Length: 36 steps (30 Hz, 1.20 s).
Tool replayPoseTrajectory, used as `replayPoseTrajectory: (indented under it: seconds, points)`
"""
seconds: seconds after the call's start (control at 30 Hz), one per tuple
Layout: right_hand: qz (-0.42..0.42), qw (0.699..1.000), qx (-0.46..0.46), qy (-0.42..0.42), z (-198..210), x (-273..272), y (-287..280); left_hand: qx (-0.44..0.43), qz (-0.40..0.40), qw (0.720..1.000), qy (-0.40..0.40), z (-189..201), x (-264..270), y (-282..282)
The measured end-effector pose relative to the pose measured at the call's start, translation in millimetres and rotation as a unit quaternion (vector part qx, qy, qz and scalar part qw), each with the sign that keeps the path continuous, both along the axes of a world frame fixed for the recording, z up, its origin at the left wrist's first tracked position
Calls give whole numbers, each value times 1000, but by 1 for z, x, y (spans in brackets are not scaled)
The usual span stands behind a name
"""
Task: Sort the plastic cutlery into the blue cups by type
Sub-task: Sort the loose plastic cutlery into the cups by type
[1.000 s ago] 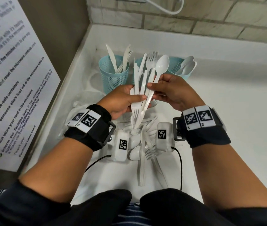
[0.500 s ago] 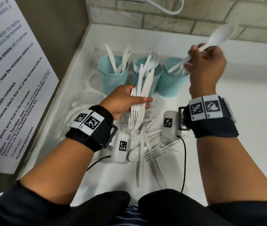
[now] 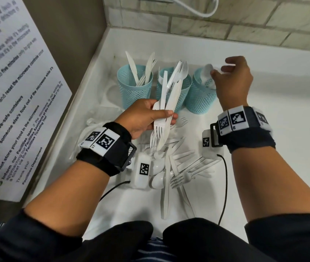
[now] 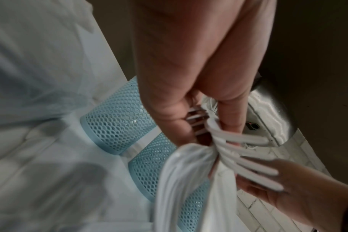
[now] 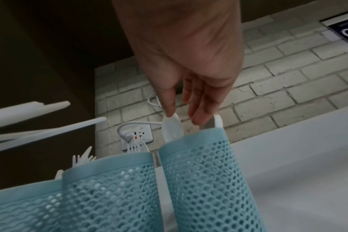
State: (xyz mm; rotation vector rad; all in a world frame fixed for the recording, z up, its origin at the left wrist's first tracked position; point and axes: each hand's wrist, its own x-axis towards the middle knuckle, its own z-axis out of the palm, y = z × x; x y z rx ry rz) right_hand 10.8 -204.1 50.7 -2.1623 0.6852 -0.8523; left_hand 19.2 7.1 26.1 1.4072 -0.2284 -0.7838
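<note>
Three blue mesh cups stand in a row at the back of the white counter: the left cup [image 3: 135,91] holds knives, the middle cup [image 3: 175,91] forks, the right cup [image 3: 200,95] spoons. My left hand [image 3: 158,120] grips a bundle of white forks and knives [image 3: 166,103] in front of the middle cup; its tines [image 4: 248,164] point down. My right hand [image 3: 231,80] hovers over the right cup [image 5: 205,172] with straight fingers. A spoon [image 5: 172,127] stands bowl-up in that cup, just under my thumb tip.
A loose pile of white cutlery [image 3: 180,167] lies on the counter between my wrists. A clear plastic bag [image 3: 97,121] lies left of it. A dark panel with a notice [image 3: 18,91] walls the left side. The brick wall carries a socket [image 5: 137,136] with a white cable.
My right hand carried one spoon from the bundle up and right, then lowered it into the right cup and let go. The left hand kept the rest, almost still.
</note>
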Motion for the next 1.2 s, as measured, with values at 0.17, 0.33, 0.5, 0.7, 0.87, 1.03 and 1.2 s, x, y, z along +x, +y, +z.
replayPoseTrajectory:
  seconds: [0.17, 0.33, 0.5, 0.7, 0.87, 1.03, 1.2]
  points:
    - [111, 992, -29, -53, 23, -6, 23, -16, 14, 1000, 17, 2, 0, 0]
    - [335, 927, 34, 165, 32, -15, 46, -28, 20, 999, 29, 6, 2, 1]
    - [324, 923, 156, 136, 24, -14, 47, -29, 18, 999, 32, 7, 1, 4]
    - [265, 922, 280, 29, 29, -14, 47, -3, 4, 1000, 25, 5, 0, 7]
    - [288, 922, 249, 65, 33, -18, 39, 6, 23, 1000, 3, 5, -1, 9]
    - [305, 918, 87, 240, 48, -24, 32, 64, 14, 997, -41, 2, -1, 12]
    - [323, 832, -118, 436, 64, -28, 37, 80, -8, 994, -73, 6, -3, 12]
